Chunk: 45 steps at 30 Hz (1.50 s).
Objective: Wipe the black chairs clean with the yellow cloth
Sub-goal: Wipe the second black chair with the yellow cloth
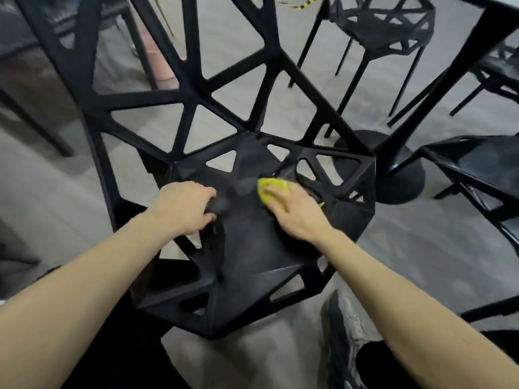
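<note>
Head view: seat of the nearest black chair (pixel 247 248) is being wiped. Yellow cloth (pixel 271 189) is pressed under flat right hand (pixel 292 211) near the seat's far edge. Left hand (pixel 184 207) is curled round a dark blurred object, identity unclear. Next: near half to be swept. Other chairs (pixel 384 26) cut off.

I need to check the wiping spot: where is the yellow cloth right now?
In the head view, the yellow cloth lies under the right hand on the near black chair's seat, right of the left hand.
</note>
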Tool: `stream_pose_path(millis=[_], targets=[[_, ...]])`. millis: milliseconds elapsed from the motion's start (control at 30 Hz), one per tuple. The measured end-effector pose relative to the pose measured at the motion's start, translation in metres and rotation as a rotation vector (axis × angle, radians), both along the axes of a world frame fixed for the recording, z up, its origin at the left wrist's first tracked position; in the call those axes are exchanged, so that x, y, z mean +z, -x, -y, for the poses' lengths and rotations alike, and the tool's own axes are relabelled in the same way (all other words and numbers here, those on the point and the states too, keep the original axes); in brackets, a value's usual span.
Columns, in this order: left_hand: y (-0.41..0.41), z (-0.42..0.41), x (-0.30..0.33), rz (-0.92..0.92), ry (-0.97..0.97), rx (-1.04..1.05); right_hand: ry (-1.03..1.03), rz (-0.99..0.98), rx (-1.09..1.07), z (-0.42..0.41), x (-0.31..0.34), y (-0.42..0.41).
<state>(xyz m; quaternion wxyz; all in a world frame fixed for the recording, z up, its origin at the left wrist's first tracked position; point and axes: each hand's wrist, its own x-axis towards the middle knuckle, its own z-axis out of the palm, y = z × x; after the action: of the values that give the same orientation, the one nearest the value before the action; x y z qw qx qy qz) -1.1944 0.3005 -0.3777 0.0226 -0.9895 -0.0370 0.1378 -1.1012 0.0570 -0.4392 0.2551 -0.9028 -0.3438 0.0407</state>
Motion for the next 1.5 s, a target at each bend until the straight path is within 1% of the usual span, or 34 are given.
stream_pose_path(millis=[100,133,167,200,233,300,333,367,400,433,533,567,600,633,667,700,733,800,833,867,900,933,1000,1033,1067,1100,1167,1200,1233,1267,1300,1400,1467,1500], targets=[[0.016,-0.03,0.018,0.046,-0.164,-0.05,-0.05,-0.054,0.472,-0.034,-0.003,0.097],[0.022,-0.038,0.023,0.05,-0.235,-0.086,-0.05,-0.063,0.553,-0.035,-0.005,0.102],[0.027,-0.048,0.027,0.047,-0.319,-0.132,-0.043,-0.059,0.573,-0.033,-0.005,0.087],[0.031,-0.059,0.03,0.058,-0.385,-0.17,-0.02,-0.029,0.529,-0.032,-0.009,0.058],[0.035,-0.071,0.03,0.075,-0.419,-0.179,-0.005,-0.002,0.427,-0.028,-0.016,0.02],[0.045,-0.086,0.025,0.144,-0.419,-0.161,0.003,0.042,0.078,-0.023,-0.019,-0.052],[0.048,-0.089,0.021,0.195,-0.409,-0.141,0.016,0.025,-0.089,-0.025,-0.019,-0.072],[0.048,-0.088,0.018,0.225,-0.388,-0.114,0.025,-0.003,-0.193,-0.032,-0.018,-0.072],[0.048,-0.087,0.017,0.237,-0.361,-0.091,0.025,-0.024,-0.187,-0.041,-0.017,-0.054],[0.046,-0.085,0.017,0.238,-0.34,-0.083,0.003,-0.041,-0.079,-0.05,-0.012,-0.021],[0.042,-0.08,0.023,0.128,-0.317,-0.064,-0.027,-0.117,0.416,-0.053,0.0,0.079],[0.042,-0.08,0.022,0.101,-0.345,-0.059,-0.033,-0.128,0.504,-0.05,-0.003,0.088],[0.042,-0.081,0.02,0.083,-0.384,-0.06,-0.035,-0.08,0.561,-0.049,-0.006,0.08],[0.041,-0.082,0.017,0.086,-0.411,-0.07,-0.026,-0.002,0.566,-0.049,-0.014,0.059],[0.039,-0.082,0.016,0.122,-0.408,-0.079,-0.027,0.059,0.509,-0.054,-0.023,0.03],[0.039,-0.082,0.015,0.164,-0.39,-0.082,-0.047,0.122,0.384,-0.061,-0.03,-0.004],[0.04,-0.082,0.014,0.185,-0.366,-0.074,-0.059,0.16,0.195,-0.067,-0.034,-0.039],[0.042,-0.082,0.011,0.229,-0.333,-0.065,-0.075,0.089,-0.177,-0.089,-0.03,-0.087],[0.042,-0.083,0.009,0.265,-0.295,-0.073,-0.103,0.062,-0.289,-0.107,-0.028,-0.088],[0.043,-0.083,0.009,0.288,-0.243,-0.08,-0.13,0.08,-0.307,-0.127,-0.028,-0.076],[0.043,-0.082,0.01,0.288,-0.196,-0.085,-0.163,0.116,-0.223,-0.143,-0.028,-0.051],[0.043,-0.082,0.011,0.287,-0.174,-0.089,-0.181,0.117,-0.044,-0.153,-0.03,-0.021],[0.043,-0.082,0.01,0.279,-0.173,-0.096,-0.14,0.03,0.329,-0.154,-0.034,0.02],[0.043,-0.083,0.01,0.27,-0.176,-0.097,-0.099,0.032,0.454,-0.148,-0.033,0.015],[0.043,-0.083,0.009,0.261,-0.171,-0.095,-0.065,0.073,0.5,-0.14,-0.034,-0.006],[0.043,-0.083,0.008,0.261,-0.164,-0.096,-0.031,0.11,0.446,-0.133,-0.038,-0.036],[0.041,-0.083,0.006,0.274,-0.164,-0.094,0.007,0.143,0.117,-0.118,-0.039,-0.095],[0.04,-0.083,0.007,0.271,-0.177,-0.089,0.0,0.117,-0.065,-0.116,-0.034,-0.109],[0.038,-0.083,0.007,0.259,-0.19,-0.083,-0.035,0.067,-0.182,-0.125,-0.032,-0.108],[0.038,-0.083,0.007,0.249,-0.194,-0.074,-0.095,0.03,-0.197,-0.144,-0.032,-0.092],[0.038,-0.082,0.008,0.245,-0.194,-0.07,-0.146,0.013,-0.117,-0.164,-0.034,-0.067],[0.037,-0.081,0.009,0.246,-0.191,-0.073,-0.115,-0.001,0.237,-0.197,-0.043,-0.003],[0.04,-0.08,0.009,0.249,-0.169,-0.078,-0.019,0.017,0.335,-0.183,-0.033,-0.026],[0.04,-0.08,0.009,0.249,-0.173,-0.082,0.037,0.039,0.306,-0.169,-0.03,-0.054]])
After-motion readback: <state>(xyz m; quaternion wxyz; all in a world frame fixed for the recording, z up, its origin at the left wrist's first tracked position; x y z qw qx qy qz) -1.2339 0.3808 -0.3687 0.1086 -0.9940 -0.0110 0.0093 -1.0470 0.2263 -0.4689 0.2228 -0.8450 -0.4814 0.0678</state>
